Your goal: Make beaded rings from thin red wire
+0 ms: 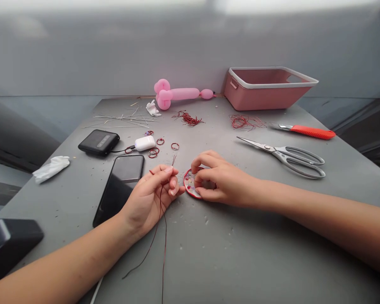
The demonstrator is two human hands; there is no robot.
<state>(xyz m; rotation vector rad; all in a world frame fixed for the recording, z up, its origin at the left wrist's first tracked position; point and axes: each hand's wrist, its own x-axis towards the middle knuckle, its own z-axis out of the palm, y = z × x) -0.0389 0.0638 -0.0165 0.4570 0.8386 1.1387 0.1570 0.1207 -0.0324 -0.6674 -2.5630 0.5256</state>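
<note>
Pinched between the thumb and fingers of my left hand (160,185) is a thin dark red cord (165,236). Its short ends stick up above the fingertips, and two long strands hang down past the palm to the table. My right hand (221,179) reaches from the right to a small round red-rimmed dish (190,195) of small beads (189,186), some red and some pale. The thumb and index fingertips come together over the beads; whatever is between them is too small to make out. This hand covers the dish's right side.
Behind my hands lie cord rings (175,146), a white earbud case (145,143), cut red cord (190,119) and wires (120,120). A phone (118,185) and power bank (99,142) are left; scissors (283,156), a red-handled cutter (313,131) and pink basket (266,95) right.
</note>
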